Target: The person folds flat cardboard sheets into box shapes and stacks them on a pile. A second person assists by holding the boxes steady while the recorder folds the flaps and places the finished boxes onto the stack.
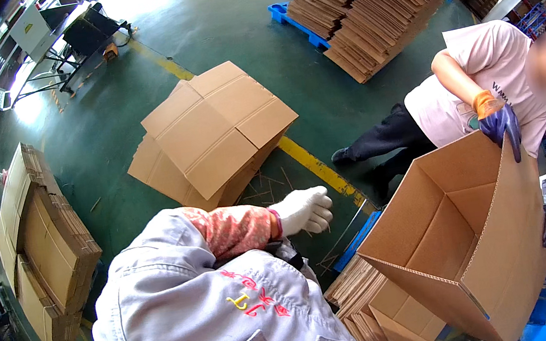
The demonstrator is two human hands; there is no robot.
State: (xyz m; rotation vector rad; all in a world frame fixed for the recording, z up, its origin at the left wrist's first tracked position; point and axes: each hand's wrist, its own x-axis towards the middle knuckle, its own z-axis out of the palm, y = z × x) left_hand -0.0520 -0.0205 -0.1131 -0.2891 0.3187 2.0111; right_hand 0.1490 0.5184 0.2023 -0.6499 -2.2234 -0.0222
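My left hand (303, 211), in a white glove below a red floral sleeve, is held in front of my body with its fingers curled closed. Nothing shows in it. To its right stands a large open-topped cardboard box (502, 264), tilted, its inside visible. A co-worker's hand (502, 124) in a purple and orange glove grips that box's upper rim. My right hand does not show. Flat cardboard sheets (218, 129) lie in a loose pile on the floor beyond my left hand. More folded cardboard (364, 297) is stacked low between my body and the box.
A co-worker in a pink shirt (431, 103) stands at the right. Far back, a tall stack of flattened cartons (375, 2) rests on a blue pallet (298, 26). Bundled cartons (50, 250) stand at the left. A wheeled table (60, 43) is at the back left.
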